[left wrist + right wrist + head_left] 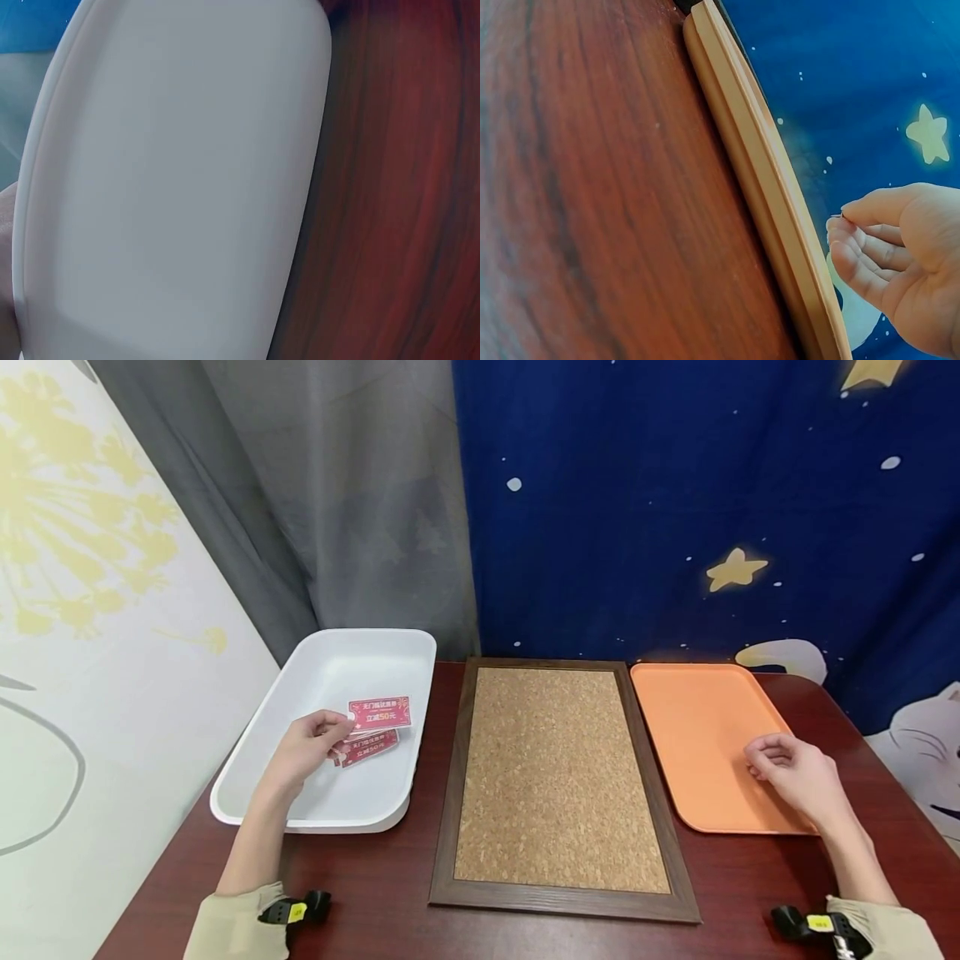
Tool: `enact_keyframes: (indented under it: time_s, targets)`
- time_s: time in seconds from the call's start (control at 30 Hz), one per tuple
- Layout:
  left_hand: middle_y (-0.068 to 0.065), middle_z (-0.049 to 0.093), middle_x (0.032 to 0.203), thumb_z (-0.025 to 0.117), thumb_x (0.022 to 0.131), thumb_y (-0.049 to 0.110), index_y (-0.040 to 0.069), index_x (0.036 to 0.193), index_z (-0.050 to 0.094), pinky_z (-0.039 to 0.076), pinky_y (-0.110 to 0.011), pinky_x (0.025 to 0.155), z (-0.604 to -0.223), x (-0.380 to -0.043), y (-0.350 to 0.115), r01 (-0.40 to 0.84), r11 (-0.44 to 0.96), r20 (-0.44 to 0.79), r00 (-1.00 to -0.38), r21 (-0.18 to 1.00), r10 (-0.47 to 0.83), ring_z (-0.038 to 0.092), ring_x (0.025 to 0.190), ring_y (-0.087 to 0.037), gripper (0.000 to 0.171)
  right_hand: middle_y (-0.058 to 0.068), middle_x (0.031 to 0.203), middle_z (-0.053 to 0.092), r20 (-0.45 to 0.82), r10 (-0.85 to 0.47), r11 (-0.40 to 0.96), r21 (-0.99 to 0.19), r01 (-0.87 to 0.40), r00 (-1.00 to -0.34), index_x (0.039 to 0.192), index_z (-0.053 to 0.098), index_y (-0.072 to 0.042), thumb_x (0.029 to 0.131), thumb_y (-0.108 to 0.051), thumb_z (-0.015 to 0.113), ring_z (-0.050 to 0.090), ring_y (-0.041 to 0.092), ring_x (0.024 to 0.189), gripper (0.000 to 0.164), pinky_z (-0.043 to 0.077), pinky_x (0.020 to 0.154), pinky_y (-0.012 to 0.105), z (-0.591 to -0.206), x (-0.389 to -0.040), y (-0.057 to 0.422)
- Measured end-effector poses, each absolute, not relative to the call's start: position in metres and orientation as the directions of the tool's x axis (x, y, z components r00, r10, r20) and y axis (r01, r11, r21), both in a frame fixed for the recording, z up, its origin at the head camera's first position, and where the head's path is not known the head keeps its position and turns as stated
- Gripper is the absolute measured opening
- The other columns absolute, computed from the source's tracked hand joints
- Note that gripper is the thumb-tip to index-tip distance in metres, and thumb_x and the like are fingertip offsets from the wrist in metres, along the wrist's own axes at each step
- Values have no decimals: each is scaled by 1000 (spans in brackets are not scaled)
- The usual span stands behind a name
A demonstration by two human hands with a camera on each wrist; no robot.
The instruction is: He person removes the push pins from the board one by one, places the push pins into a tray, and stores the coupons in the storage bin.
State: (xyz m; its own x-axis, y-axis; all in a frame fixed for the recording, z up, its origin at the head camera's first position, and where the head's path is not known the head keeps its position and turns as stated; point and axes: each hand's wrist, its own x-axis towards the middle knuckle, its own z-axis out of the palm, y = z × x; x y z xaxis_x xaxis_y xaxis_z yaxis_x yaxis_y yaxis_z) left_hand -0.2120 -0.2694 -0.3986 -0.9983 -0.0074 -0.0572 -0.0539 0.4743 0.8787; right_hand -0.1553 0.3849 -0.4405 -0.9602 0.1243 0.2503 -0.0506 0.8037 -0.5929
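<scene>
Over the white tray (262, 760) at the left, my left hand (300, 747) pinches red-and-white paper coupons by their left ends. The upper coupon (381, 713) overlaps a lower coupon (369, 748), tilted beneath it. In the left wrist view only a sliver of the hand (6, 277) shows, beyond the tray's side; the coupons are hidden there. My right hand (798, 772) is above the right part of the orange tray (697, 727). In the right wrist view its thumb and forefinger meet on a tiny, thin, pin-like thing (837, 216), too small to identify surely.
A cork board (558, 777) in a dark wooden frame lies between the two trays. All three stand on a reddish-brown table (360, 893). Behind it hang a grey curtain (375, 510) and a blue starry curtain (615, 527); a white wall (90, 735) borders the left.
</scene>
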Motion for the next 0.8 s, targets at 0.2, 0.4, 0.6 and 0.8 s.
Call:
enact_keyframes:
  time_s: [0.2, 0.4, 0.6, 0.8]
  targets:
    - [-20, 63, 102, 57, 103, 18, -11, 122, 56, 50, -23, 69, -399, -211, -276, -95, 508, -87, -995, 856, -40, 57, 81, -15, 34, 12, 83, 72, 243, 94, 809, -584, -68, -965, 100, 67, 4, 98, -15, 66, 63, -1, 62, 19, 41, 64, 6, -446, -158, 384]
    - [-13, 60, 94, 57, 103, 19, -9, 121, 57, 46, -26, 65, -401, -210, -281, -144, 527, -126, -990, 838, -71, 52, 76, -16, 33, 11, 81, 72, 230, 87, 813, -579, -64, -969, 98, 67, 4, 96, -13, 68, 64, 1, 61, 17, 44, 61, 8, -449, -158, 382]
    - [-10, 57, 91, 57, 103, 21, -9, 121, 57, 44, -28, 65, -404, -210, -289, -184, 554, -155, -983, 812, -99, 50, 73, -15, 34, 9, 78, 71, 242, 82, 825, -560, -70, -967, 95, 67, 4, 94, -11, 69, 62, 0, 60, 15, 43, 59, 9, -450, -159, 380]
    - [-11, 58, 91, 59, 102, 19, -10, 119, 57, 45, -27, 64, -405, -207, -294, -242, 580, -207, -970, 778, -128, 52, 74, -17, 34, 6, 74, 70, 257, 74, 840, -537, -79, -964, 92, 68, 2, 93, -11, 71, 59, -1, 58, 14, 40, 58, 11, -449, -158, 377]
